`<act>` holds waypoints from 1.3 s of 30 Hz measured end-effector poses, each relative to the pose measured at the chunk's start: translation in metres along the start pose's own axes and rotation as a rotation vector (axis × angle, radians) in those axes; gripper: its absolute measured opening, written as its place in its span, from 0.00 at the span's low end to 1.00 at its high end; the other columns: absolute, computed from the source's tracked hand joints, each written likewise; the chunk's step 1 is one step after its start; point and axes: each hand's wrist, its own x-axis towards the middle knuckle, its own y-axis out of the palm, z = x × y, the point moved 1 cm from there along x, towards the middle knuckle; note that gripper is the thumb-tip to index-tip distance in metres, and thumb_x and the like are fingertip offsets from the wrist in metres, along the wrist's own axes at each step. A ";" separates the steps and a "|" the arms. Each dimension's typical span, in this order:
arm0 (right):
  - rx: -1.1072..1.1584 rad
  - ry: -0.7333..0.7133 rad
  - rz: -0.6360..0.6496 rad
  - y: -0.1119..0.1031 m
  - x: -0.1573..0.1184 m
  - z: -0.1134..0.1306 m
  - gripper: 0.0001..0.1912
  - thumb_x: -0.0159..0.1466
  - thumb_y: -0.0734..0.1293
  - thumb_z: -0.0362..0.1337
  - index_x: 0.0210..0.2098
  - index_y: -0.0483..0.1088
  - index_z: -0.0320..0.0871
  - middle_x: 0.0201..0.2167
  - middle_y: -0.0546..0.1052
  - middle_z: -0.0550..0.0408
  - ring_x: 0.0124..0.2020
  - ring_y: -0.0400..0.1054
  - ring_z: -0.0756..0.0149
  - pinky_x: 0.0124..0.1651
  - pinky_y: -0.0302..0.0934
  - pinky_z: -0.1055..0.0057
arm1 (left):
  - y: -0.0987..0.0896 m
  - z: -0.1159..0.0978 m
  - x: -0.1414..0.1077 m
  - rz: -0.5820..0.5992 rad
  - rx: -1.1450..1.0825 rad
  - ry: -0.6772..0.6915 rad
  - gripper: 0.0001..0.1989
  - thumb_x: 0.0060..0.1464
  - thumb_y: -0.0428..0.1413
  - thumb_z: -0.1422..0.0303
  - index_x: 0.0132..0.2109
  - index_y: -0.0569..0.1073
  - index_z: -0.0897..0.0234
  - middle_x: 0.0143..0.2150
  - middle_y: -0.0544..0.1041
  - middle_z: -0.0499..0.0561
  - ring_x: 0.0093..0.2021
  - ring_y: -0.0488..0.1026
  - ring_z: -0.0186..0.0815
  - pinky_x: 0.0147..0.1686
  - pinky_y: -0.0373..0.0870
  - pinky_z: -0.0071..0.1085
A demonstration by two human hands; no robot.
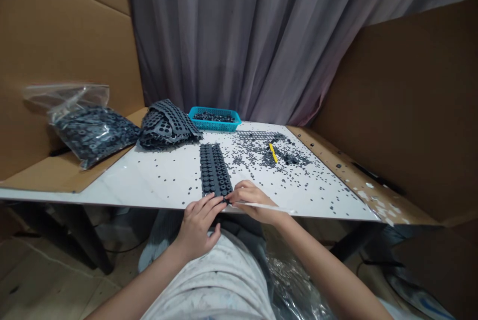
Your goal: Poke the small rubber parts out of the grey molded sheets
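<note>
A long strip of dark grey rubber studs (213, 170) lies on the white marble-patterned tabletop (149, 183), its near end at the table's front edge. My left hand (197, 225) grips that near end with curled fingers. My right hand (251, 201) meets it there, holding a thin white stick (266, 206) that points right along the front edge. A yellow-handled tool (273, 153) lies beyond my hands among scattered small black rubber pieces (261, 158).
A blue plastic basket (214, 119) holds dark pieces at the back. Folded rubber sheets (166, 125) and a clear bag of dark parts (93, 133) lie to its left. Cardboard panels (407, 106) and a grey curtain (239, 36) surround the table.
</note>
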 end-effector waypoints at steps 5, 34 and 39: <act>-0.048 -0.005 0.003 0.000 0.001 0.002 0.10 0.69 0.57 0.35 0.38 0.69 0.43 0.43 0.76 0.50 0.43 0.62 0.62 0.47 0.61 0.63 | -0.001 -0.001 0.000 0.009 -0.022 -0.014 0.21 0.51 0.51 0.72 0.53 0.69 0.58 0.56 0.73 0.48 0.58 0.65 0.44 0.52 0.54 0.40; -0.104 0.516 -0.674 -0.006 -0.005 -0.002 0.07 0.66 0.60 0.40 0.36 0.66 0.45 0.33 0.78 0.51 0.35 0.72 0.60 0.38 0.63 0.65 | 0.000 0.001 -0.001 0.013 -0.003 0.008 0.21 0.51 0.51 0.72 0.53 0.69 0.57 0.56 0.73 0.49 0.59 0.64 0.43 0.51 0.54 0.38; 0.014 0.720 -0.705 -0.006 -0.006 -0.009 0.11 0.65 0.61 0.44 0.32 0.66 0.44 0.17 0.68 0.61 0.18 0.62 0.67 0.24 0.55 0.71 | -0.001 0.000 -0.001 -0.001 0.005 0.011 0.21 0.52 0.50 0.72 0.54 0.68 0.58 0.58 0.71 0.51 0.59 0.64 0.43 0.51 0.54 0.38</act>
